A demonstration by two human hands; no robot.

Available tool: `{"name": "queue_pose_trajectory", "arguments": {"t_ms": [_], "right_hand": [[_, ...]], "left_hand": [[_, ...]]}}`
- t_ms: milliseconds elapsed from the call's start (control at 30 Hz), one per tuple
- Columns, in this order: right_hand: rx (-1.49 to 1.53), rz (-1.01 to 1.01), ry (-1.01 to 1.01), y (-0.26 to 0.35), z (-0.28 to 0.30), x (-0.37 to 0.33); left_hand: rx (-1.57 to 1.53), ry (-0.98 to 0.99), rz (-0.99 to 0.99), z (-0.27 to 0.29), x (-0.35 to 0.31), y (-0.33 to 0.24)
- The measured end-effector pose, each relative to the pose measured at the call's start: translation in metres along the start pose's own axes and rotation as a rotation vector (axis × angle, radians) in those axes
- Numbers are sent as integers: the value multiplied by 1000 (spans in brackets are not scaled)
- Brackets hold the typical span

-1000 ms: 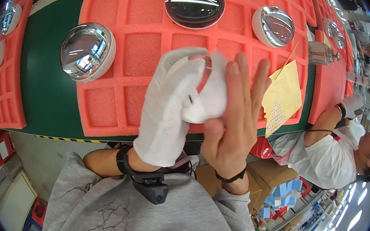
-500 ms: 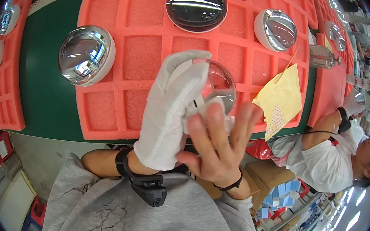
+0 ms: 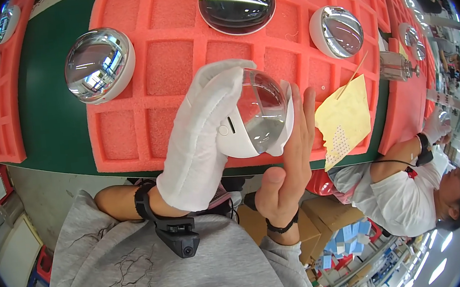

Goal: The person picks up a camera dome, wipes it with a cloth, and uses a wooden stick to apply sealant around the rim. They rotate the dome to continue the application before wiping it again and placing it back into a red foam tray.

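Observation:
My left hand (image 3: 199,141), in a white glove, is closed round a white round housing with a clear dome (image 3: 263,109), held above the foam tray. A small dark slot shows on the housing's white side. My bare right hand (image 3: 292,176) is on the dome's right side, fingers stretched out flat and thumb apart. Between these fingers and the dome is a piece of white cloth (image 3: 289,119). The far side of the dome and part of the cloth are hidden by my hands.
The pink foam tray (image 3: 122,165) with square pockets lies on a green table (image 3: 49,106). It carries mirrored domes (image 3: 99,64), a dark dome (image 3: 236,4) and yellow paper (image 3: 345,114) with a thin stick. A glass bottle (image 3: 395,65) stands right. Another person (image 3: 409,197) sits at the right.
My right hand has turned from spread fingers in front of the housing to flat along the dome's right side. The clear dome now shows more fully. My left hand keeps its hold.

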State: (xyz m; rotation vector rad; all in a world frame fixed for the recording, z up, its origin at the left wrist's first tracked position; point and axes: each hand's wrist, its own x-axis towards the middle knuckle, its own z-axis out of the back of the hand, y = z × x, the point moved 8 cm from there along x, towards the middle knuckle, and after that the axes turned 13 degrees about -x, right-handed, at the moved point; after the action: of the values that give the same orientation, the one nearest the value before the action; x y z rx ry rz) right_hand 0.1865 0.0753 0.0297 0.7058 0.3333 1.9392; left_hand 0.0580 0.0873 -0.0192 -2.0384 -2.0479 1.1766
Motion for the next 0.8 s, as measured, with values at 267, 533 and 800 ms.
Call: {"name": "queue_pose_trajectory", "arguments": {"t_ms": [267,533,800], "right_hand": [[10,-4,-55,1,17,11],[45,-260,-236,-26,51,7],[-582,53,28,-65,91,55]], "left_hand": [[-156,162,156,-2,-3,0],[-302,-28,276,-4,-1,5],[-323,150,407,-7,5,5]]}}
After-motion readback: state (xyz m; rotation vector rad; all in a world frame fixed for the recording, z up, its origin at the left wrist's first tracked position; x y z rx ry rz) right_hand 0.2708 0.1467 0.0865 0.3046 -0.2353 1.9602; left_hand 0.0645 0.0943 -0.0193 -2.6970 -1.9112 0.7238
